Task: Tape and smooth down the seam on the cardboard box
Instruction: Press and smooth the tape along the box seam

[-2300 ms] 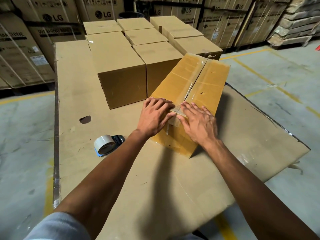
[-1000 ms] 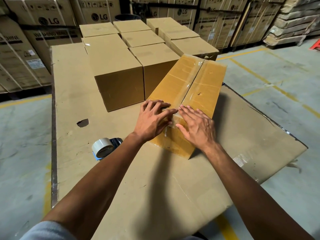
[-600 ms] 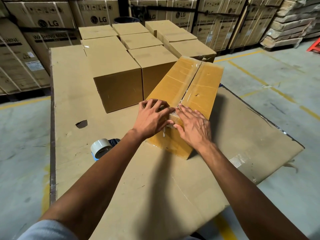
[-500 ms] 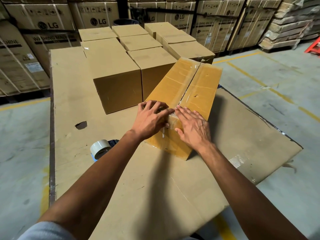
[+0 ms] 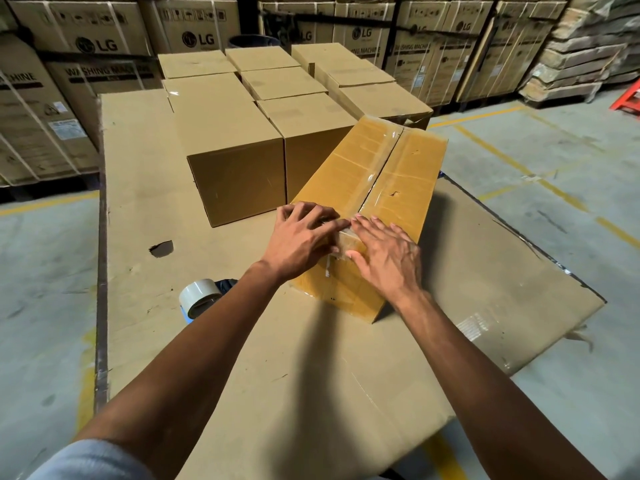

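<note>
A long yellow-brown cardboard box (image 5: 398, 178) lies on a flat cardboard sheet (image 5: 277, 358), its top seam covered by a strip of clear tape (image 5: 375, 174) running away from me. My left hand (image 5: 301, 239) lies flat on the box's near end, left of the seam, fingers spread. My right hand (image 5: 384, 258) presses flat just right of the seam at the same near edge. Both hands hold nothing. A tape dispenser with a roll of tape (image 5: 199, 299) rests on the sheet to the left, partly hidden by my left forearm.
Several closed brown boxes (image 5: 235, 157) stand in a block behind and left of the taped box. Stacked printed washing-machine cartons (image 5: 86, 64) line the back wall. Concrete floor with yellow lines (image 5: 519, 168) lies to the right. A small hole (image 5: 161, 248) marks the sheet.
Both hands have stayed on the near end of the box, shifting slightly along the tape at the edge. The box and tape dispenser have not moved.
</note>
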Demonstrator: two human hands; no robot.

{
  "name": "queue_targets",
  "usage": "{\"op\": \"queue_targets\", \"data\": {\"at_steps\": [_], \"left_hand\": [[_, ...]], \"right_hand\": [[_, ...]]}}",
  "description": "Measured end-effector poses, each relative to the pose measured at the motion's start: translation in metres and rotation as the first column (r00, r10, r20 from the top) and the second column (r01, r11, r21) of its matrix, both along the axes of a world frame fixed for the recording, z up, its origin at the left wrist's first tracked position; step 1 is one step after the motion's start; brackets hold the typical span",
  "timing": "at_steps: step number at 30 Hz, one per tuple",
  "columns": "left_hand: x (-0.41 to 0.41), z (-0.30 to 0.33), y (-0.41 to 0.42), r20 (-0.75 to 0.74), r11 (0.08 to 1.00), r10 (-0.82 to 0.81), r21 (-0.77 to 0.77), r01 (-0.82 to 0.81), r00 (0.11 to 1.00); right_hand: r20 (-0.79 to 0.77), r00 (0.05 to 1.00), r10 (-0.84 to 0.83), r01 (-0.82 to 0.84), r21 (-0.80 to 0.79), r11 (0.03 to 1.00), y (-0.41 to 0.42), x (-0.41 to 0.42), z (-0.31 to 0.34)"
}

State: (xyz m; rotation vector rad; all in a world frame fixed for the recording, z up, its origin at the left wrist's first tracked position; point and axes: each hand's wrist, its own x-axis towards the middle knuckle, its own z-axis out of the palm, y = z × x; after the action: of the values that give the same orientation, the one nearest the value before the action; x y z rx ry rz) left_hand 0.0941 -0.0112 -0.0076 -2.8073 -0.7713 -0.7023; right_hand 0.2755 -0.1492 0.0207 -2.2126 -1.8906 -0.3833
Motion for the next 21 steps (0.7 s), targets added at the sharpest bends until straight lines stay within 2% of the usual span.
{"op": "queue_targets", "data": {"at_steps": [3, 7, 12, 15, 19, 21], "left_hand": [[0.000, 0.002, -0.004, 0.026, 0.999, -0.006, -0.053, 0.007, 1.000], [0.012, 0.029, -0.004, 0.135, 0.939, 0.079, -0.343, -0.028, 0.988], [0.027, 0.049, 0.008, -0.009, 0.820, 0.101, -0.565, -0.089, 0.995], [0.033, 0.053, 0.011, -0.064, 0.803, 0.149, -0.575, -0.158, 0.987], [0.047, 0.057, -0.001, -0.022, 0.846, 0.276, -0.469, -0.254, 0.961], [0.049, 0.062, -0.008, -0.013, 0.862, 0.270, -0.442, -0.248, 0.963]], "right_hand": [[-0.058, 0.998, 0.005, -0.006, -0.015, 1.000, -0.001, 0.000, 0.004], [-0.347, 0.931, -0.112, 0.087, -0.088, 0.992, 0.009, 0.005, 0.022], [-0.437, 0.834, -0.336, 0.202, -0.324, 0.924, 0.028, 0.014, 0.037], [-0.432, 0.820, -0.376, 0.237, -0.343, 0.909, 0.034, 0.013, 0.037], [-0.393, 0.827, -0.402, 0.311, -0.275, 0.910, 0.037, 0.002, 0.035], [-0.372, 0.836, -0.403, 0.321, -0.265, 0.909, 0.036, -0.001, 0.036]]}}
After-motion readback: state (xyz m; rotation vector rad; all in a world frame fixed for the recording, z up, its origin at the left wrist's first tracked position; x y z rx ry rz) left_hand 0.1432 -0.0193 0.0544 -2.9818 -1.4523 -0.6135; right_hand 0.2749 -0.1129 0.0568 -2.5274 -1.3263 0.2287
